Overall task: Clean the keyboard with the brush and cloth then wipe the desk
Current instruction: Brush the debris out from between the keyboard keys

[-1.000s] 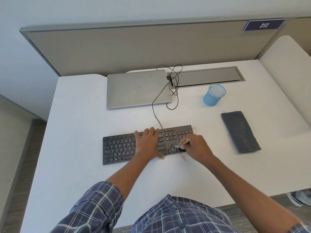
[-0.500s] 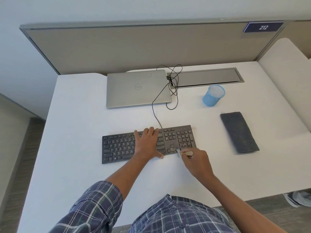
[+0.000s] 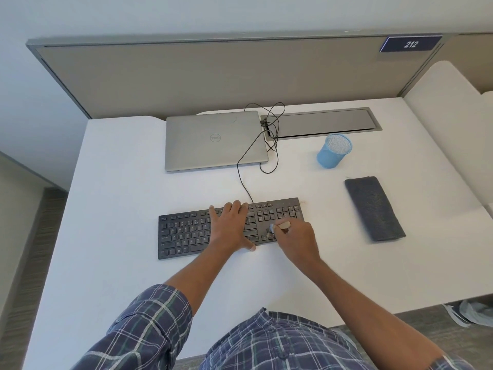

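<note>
A black keyboard lies across the middle of the white desk. My left hand rests flat on its centre keys, fingers spread, holding it down. My right hand is closed around a small brush with a light wooden handle; its pale bristles touch the keys just left of the number pad. A folded dark grey cloth lies on the desk to the right of the keyboard, apart from both hands.
A shut silver laptop sits behind the keyboard, with a black cable looping beside it. A blue mesh cup stands at the back right. A grey cable tray and partition panel line the desk's rear.
My right hand moved with the brush from the keyboard's front edge back up onto the keys near the number pad. The left hand has stayed in place.
</note>
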`<action>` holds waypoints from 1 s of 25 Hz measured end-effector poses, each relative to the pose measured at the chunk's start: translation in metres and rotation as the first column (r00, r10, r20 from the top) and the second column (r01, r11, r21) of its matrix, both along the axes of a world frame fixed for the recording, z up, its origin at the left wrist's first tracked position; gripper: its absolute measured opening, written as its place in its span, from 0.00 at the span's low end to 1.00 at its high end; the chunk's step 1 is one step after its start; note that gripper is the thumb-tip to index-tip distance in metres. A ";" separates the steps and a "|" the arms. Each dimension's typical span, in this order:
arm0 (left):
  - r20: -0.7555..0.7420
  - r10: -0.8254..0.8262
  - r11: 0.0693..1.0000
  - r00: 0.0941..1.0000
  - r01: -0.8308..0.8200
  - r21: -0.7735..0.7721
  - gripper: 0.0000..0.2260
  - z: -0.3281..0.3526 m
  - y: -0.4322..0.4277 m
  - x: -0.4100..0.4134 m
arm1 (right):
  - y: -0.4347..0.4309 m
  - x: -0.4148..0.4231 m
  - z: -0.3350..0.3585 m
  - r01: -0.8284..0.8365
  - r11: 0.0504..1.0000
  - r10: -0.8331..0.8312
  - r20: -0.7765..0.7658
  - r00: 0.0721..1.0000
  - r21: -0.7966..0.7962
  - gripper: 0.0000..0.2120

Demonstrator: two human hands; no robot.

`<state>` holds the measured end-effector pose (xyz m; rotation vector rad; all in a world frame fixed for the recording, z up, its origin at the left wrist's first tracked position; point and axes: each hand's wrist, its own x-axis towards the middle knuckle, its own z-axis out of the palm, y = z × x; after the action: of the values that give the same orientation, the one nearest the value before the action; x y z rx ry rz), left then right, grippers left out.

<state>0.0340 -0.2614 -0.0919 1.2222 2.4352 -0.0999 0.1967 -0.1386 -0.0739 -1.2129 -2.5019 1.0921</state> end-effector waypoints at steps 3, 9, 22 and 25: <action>0.002 0.001 1.000 1.000 -0.001 0.000 0.60 0.000 0.000 -0.001 | -0.005 0.007 -0.005 0.006 1.000 -0.007 0.049 0.999 0.014 0.05; 0.004 -0.002 1.000 1.000 0.002 0.004 0.60 -0.001 -0.001 -0.002 | -0.013 0.030 0.004 -0.007 1.000 0.009 0.109 0.994 -0.016 0.06; -0.010 -0.005 1.000 1.000 0.005 0.006 0.60 -0.004 -0.001 -0.002 | -0.003 0.020 -0.002 0.038 0.998 -0.035 0.052 0.998 -0.043 0.03; -0.015 -0.006 1.000 1.000 0.006 0.011 0.60 -0.005 -0.001 -0.002 | -0.002 0.029 0.003 0.008 0.999 -0.005 0.095 0.995 -0.037 0.04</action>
<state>0.0323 -0.2623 -0.0974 1.2376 2.4478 -0.0979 0.2257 -0.1403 -0.0709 -1.3118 -2.5552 1.1101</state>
